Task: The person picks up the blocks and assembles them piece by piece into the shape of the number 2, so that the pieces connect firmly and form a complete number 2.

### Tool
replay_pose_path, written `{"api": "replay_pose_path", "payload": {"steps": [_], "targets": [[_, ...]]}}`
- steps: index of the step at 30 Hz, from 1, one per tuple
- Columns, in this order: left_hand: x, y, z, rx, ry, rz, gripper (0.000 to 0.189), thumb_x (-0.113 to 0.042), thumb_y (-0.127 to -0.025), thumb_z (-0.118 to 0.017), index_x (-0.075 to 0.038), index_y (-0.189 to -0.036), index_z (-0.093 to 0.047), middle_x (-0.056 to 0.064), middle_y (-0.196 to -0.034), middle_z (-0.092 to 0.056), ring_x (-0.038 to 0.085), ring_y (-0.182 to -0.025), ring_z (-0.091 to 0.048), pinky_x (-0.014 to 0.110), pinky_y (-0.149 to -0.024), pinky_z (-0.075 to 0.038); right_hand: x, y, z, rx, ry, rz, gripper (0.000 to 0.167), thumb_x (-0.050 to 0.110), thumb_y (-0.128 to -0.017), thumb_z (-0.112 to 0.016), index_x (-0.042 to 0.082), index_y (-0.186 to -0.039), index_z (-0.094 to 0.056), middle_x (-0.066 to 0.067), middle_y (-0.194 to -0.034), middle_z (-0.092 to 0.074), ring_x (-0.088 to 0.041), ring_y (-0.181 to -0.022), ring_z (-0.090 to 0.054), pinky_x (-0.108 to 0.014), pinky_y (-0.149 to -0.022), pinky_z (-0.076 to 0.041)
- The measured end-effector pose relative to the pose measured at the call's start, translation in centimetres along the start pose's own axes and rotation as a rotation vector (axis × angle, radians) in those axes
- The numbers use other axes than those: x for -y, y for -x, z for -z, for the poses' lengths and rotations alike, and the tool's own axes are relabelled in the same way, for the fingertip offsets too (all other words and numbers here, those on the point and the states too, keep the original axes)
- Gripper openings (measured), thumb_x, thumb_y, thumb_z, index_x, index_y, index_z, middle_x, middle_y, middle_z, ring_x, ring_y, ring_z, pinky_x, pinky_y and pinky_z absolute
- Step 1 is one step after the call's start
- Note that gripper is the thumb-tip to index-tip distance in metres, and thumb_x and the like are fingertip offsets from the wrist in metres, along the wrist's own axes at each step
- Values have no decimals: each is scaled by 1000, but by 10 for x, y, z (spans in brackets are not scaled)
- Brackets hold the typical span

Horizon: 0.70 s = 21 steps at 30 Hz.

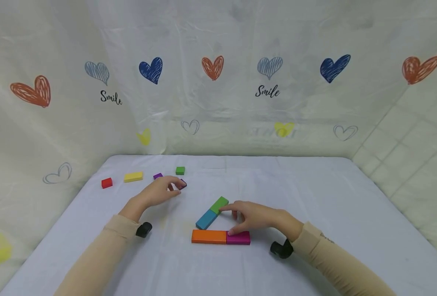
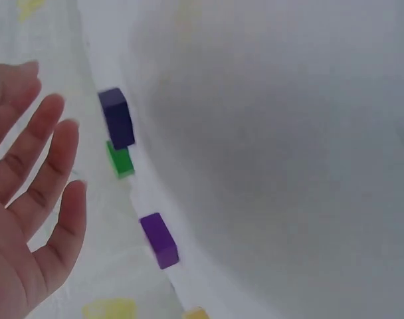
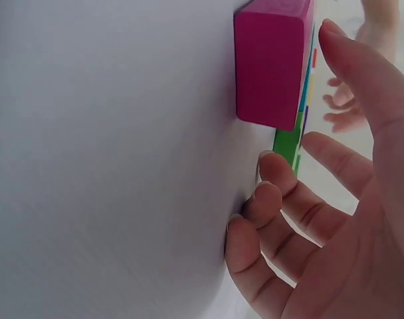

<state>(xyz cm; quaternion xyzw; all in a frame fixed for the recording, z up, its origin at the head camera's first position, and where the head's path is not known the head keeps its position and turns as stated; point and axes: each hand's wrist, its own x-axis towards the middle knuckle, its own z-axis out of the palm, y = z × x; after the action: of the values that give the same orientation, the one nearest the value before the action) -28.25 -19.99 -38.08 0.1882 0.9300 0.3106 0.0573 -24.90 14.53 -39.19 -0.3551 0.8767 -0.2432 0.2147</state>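
Note:
My left hand [image 1: 161, 191] hovers at the back left with loosely bent fingers, just over a dark purple block [image 1: 183, 184]. In the left wrist view a gap shows between its fingers and that dark block [image 2: 117, 118]. My right hand [image 1: 257, 216] spreads over two joined rows. Its index fingertip is at the light green block [image 1: 219, 204], and its thumb tip overlaps the magenta block [image 1: 240, 238]. A blue block [image 1: 205, 219] adjoins the green one in a slanting row. An orange block [image 1: 209, 236] lies end to end with the magenta one.
Behind the left hand lie a second purple block [image 1: 158, 176] and a small green block [image 1: 180, 170]. Farther left are a yellow block [image 1: 133, 177] and a red block [image 1: 107, 183]. A white cloth covers the table [image 1: 314, 193]; a heart-printed curtain [image 1: 237, 107] hangs behind.

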Motion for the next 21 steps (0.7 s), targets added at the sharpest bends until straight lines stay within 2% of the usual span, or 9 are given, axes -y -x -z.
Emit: {"api": "replay_pose_path", "payload": {"steps": [3, 7, 15, 21], "targets": [[5, -6, 1, -35, -59, 32, 28, -15, -99, -67, -9, -126, -70, 4, -113, -67, 24, -98, -58, 35, -78, -52, 0, 1, -1, -3, 13, 10, 71, 38, -88, -81, 19, -150, -52, 6, -103, -57, -14, -90, -54, -29, -75, -48], [13, -13, 0, -62, -76, 80, 27, -15, -99, -67, -10, -126, -70, 6, -115, -67, 25, -98, -58, 37, -80, -52, 1, 2, -3, -6, 26, 13, 72, 39, -88, -82, 19, -150, -52, 6, -103, -57, -13, -87, -54, -29, -74, -48], [26, -22, 5, -62, 23, 127, 36, -19, -100, -67, -7, -134, -65, 14, -124, -64, 32, -109, -57, 43, -88, -52, 3, 1, -3, -2, 53, -1, 74, 40, -87, -82, 20, -151, -51, 8, -102, -56, -10, -86, -53, -27, -74, -48], [29, -28, 5, -22, 85, 171, 46, -20, -96, -72, -6, -138, -61, 18, -130, -60, 37, -115, -56, 49, -95, -50, 2, 1, -4, -3, 61, -1, 76, 41, -86, -83, 19, -151, -50, 8, -102, -55, -10, -87, -53, -28, -74, -47]]}}
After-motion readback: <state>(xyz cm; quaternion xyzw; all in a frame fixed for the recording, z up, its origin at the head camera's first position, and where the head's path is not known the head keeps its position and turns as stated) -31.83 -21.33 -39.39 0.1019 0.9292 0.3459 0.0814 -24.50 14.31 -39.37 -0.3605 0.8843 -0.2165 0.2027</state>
